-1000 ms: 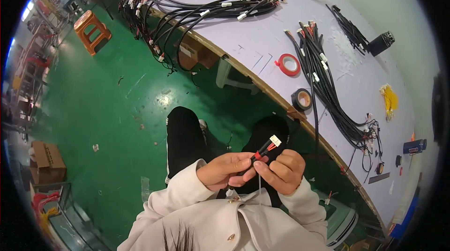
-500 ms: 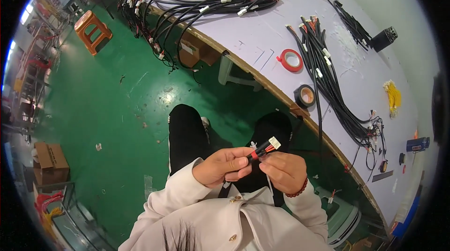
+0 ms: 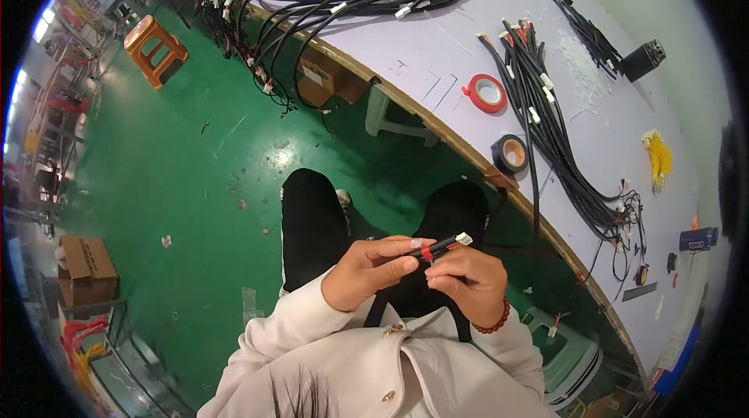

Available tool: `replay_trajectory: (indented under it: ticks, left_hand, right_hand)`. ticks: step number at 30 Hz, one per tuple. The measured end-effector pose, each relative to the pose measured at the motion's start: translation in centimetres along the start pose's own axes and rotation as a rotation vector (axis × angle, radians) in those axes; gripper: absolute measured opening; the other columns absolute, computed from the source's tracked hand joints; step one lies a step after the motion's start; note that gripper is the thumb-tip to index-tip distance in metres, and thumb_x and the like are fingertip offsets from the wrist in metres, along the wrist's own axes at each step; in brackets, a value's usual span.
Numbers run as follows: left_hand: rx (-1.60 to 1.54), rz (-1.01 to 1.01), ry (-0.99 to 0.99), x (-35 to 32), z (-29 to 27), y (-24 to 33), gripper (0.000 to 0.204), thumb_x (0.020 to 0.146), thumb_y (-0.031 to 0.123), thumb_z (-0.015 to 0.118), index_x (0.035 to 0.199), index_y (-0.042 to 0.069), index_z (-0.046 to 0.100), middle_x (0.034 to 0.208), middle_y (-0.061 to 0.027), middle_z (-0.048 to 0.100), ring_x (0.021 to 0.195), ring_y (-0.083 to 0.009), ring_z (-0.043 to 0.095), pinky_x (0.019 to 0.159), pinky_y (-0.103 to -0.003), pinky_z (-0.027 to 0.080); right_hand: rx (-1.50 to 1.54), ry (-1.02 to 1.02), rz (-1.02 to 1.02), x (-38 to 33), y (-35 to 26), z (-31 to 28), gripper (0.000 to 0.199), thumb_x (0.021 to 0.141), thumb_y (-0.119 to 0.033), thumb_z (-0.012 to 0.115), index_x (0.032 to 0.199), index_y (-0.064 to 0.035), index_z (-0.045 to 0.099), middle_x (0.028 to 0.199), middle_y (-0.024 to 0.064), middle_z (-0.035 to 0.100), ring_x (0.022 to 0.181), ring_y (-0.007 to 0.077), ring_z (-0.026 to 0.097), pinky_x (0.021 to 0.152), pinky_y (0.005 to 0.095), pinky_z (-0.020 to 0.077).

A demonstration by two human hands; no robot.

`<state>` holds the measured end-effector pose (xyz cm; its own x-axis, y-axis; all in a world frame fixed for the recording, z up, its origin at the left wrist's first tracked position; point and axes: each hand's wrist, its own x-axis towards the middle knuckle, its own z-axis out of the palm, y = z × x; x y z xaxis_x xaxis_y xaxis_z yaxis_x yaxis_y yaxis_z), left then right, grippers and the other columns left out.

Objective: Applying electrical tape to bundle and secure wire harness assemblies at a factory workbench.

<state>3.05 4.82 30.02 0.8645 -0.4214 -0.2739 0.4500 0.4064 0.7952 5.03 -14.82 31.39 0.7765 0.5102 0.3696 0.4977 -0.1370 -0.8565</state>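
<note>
Both hands had drawn closer; left hand (image 3: pixel 370 271) and right hand (image 3: pixel 468 281) pinched the short cable (image 3: pixel 441 247), its white-plugged end pointing up-right.

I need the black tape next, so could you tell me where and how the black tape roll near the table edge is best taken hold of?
The black tape roll lies flat near the table edge, hole up, clear of the black cables to its right. Probably best from above: pinch the ring wall on its open left side, one finger inside the hole.
</note>
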Motion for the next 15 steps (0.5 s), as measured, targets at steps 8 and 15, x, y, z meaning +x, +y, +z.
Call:
replay_trajectory:
  ticks: [8,15]
  left_hand:
    - [0.109,0.047,0.011,-0.2,-0.2,0.1,0.037,0.091,0.019,0.057,0.125,0.004,0.053,0.090,0.0033,0.056,0.061,-0.0018,0.035,0.051,-0.018,0.027]
    - [0.209,0.142,0.030,0.1,-0.2,-0.4,0.038,0.092,0.020,0.055,0.126,0.004,0.052,0.100,0.0018,0.054,0.063,-0.0013,0.036,0.051,-0.017,0.027]
  right_hand:
    - [0.570,0.244,0.477,-0.9,-0.2,2.0,0.008,0.076,0.004,0.069,0.083,0.0019,0.064,0.083,0.0083,0.064,0.076,0.0115,0.058,0.067,0.0229,0.0451]
    - [0.614,0.393,0.497,-1.0,-0.4,3.6,0.010,0.079,0.006,0.062,0.077,-0.0004,0.055,0.081,0.0028,0.056,0.069,0.0061,0.049,0.061,0.0199,0.0395]
